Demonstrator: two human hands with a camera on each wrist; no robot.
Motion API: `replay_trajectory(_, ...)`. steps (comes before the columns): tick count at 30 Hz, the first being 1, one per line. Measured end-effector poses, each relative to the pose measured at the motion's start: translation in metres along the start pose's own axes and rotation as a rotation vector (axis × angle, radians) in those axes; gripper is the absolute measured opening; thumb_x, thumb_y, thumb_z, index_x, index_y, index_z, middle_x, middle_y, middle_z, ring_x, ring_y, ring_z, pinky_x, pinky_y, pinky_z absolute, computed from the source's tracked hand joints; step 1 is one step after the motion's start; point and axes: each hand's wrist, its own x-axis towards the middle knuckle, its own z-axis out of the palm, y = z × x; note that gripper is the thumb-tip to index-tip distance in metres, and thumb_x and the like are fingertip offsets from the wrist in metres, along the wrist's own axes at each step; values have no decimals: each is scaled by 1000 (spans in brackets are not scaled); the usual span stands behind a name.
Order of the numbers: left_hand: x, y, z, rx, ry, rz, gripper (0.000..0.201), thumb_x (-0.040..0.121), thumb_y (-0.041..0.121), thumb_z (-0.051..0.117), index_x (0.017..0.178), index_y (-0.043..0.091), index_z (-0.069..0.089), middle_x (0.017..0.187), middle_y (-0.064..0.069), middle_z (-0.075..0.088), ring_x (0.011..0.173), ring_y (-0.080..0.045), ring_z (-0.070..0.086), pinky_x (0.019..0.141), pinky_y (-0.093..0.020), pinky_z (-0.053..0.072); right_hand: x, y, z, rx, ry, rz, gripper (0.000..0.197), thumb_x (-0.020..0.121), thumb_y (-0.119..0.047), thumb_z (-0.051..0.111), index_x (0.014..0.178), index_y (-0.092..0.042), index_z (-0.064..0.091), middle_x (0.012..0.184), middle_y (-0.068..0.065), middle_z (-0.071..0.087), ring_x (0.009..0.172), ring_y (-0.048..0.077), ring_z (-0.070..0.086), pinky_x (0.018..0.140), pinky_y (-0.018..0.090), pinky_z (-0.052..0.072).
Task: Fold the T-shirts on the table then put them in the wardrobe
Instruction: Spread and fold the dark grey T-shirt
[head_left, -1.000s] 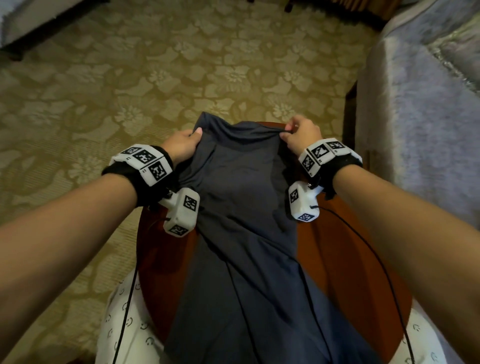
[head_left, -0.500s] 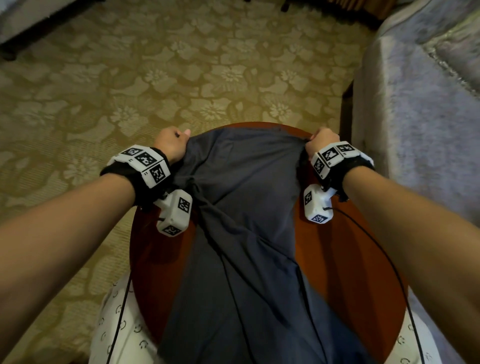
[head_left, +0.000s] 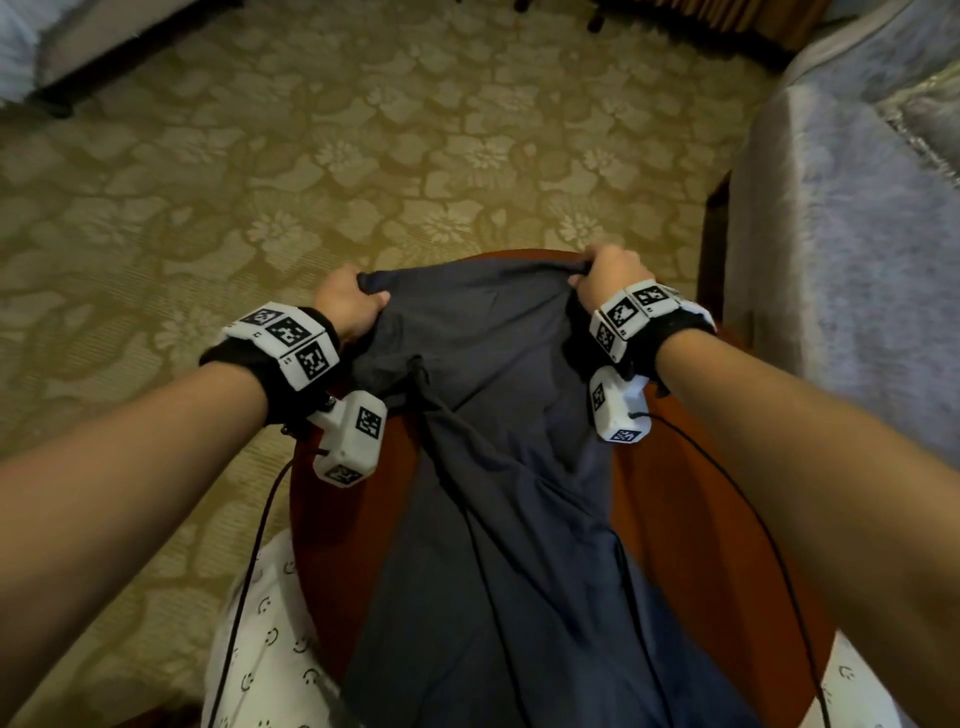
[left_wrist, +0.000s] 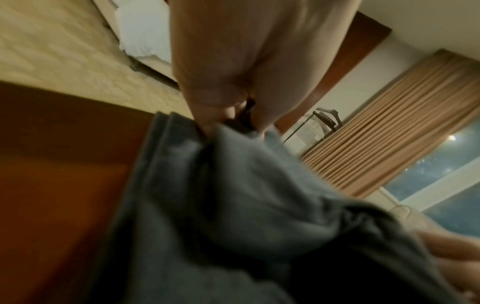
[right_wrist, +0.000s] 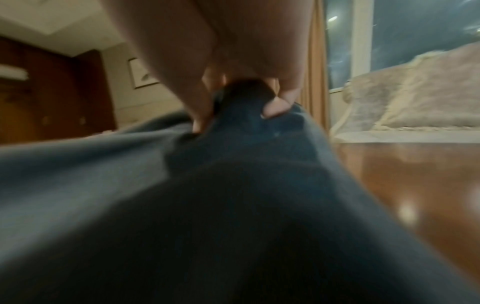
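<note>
At the far edge of the tabletop (head_left: 691, 519), I have both hands on one end of the shirt (head_left: 509, 467). Left hand (head_left: 345, 304): fingers curled round a bunched corner, thumb lying on top of the cloth. Right hand (head_left: 610, 280): likewise closed round the opposite corner; the right wrist view shows the fingertips (right_wrist: 275, 107) pinching a gathered fold. Both wrist views are blurred, so I cannot tell the finer finger placement.

Judgement on the hold: the two hands sit well apart, near the left and right sides of the far edge, which draws the cloth between them taut and nearly straight. That suggests spreading the shirt flat along the tabletop before a fold. I see no finished fold yet; the task looks early.

Shirt: dark grey-blue, thin, soft. It runs in a long band from the far edge across the middle of the round reddish-brown tabletop and hangs over the near edge toward my lap. Creases run diagonally from the left hand toward the near edge; a thick ridge of gathered cloth sits just below that hand. The right half lies smoother. Whether the held end is hem or shoulders, I cannot tell.

Bare wood shows along the left and right edges. No wardrobe confirmed in view.
</note>
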Motion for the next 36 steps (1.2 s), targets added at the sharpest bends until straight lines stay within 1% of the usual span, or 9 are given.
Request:
replay_trajectory(3, 2, 3, 2, 59, 15, 4, 37, 99, 20, 47, 128, -2, 43, 128, -20, 51, 117, -36, 49, 89, -38, 40, 5, 8, -14, 59, 67, 60, 17, 92, -13, 55, 108, -12, 61, 112, 16, 63, 106, 36, 57, 93, 42, 47)
replay_trajectory(7, 4, 6, 7, 137, 67, 11, 40, 97, 21, 51, 129, 0, 38, 130, -21, 50, 118, -37, 48, 91, -41, 40, 0, 10, -9, 15, -79, 81, 33, 90, -27, 62, 118, -10, 57, 123, 16, 57, 116, 36, 50, 97, 44, 44)
replay_trajectory(12, 6, 1, -7, 43, 114, 33, 48, 90, 19, 63, 130, 7, 40, 127, -17, 55, 115, -34, 53, 92, -40, 43, -27, 13, -8, 85, 123, -8, 41, 91, -31, 59, 127, -15, 48, 134, 12, 43, 127, 31, 37, 101, 43, 35)
replay_trajectory(16, -12, -8, -20, -133, -47, -40, 61, 85, 22, 70, 135, 11, 37, 123, -15, 55, 103, -30, 56, 88, -39, 47, -60, 11, -6, 82, -121, -175, 49, 86, -35, 66, 128, -14, 51, 129, 14, 51, 120, 32, 48, 97, 36, 41)
replay_trajectory(21, -29, -12, -16, -48, -124, 61, 84, 79, 16, 76, 146, 13, 25, 122, -19, 57, 114, -34, 54, 95, -42, 45, -84, 6, 14, -151, -357, -204, 80, 83, -50, 65, 147, -23, 25, 151, 9, 22, 138, 37, 20, 109, 52, 30)
replay_trajectory(24, -36, -12, -11, 29, -32, 169, 56, 89, 5, 60, 138, 13, 33, 79, -10, 52, 87, -32, 54, 77, -35, 41, -93, -1, 14, -122, -332, -182, 81, 82, -52, 64, 147, -24, 24, 152, 8, 20, 140, 34, 17, 110, 55, 28)
replay_trajectory(27, -40, -10, -9, -95, 38, 197, 36, 92, -2, 43, 121, 16, 37, 74, -7, 41, 66, -25, 44, 68, -35, 39, -100, -7, 14, -122, -355, -189, 81, 83, -51, 63, 147, -23, 23, 154, 8, 17, 141, 34, 15, 111, 55, 26)
replay_trajectory(32, -49, -24, -14, -269, -31, 1, 25, 92, -10, 40, 95, 15, 42, 82, -10, 48, 52, -17, 51, 36, -24, 49, -107, -8, 18, -135, -408, -195, 86, 83, -49, 64, 150, -26, 16, 158, 8, 6, 144, 36, 4, 113, 58, 20)
replay_trajectory(36, -50, -38, -22, 82, 46, 34, 30, 88, -5, 51, 114, 10, 49, 115, -19, 52, 92, -35, 59, 74, -41, 55, -111, -7, 19, -131, -415, -192, 88, 83, -50, 64, 151, -28, 11, 159, 6, 1, 145, 36, 1, 114, 57, 17)
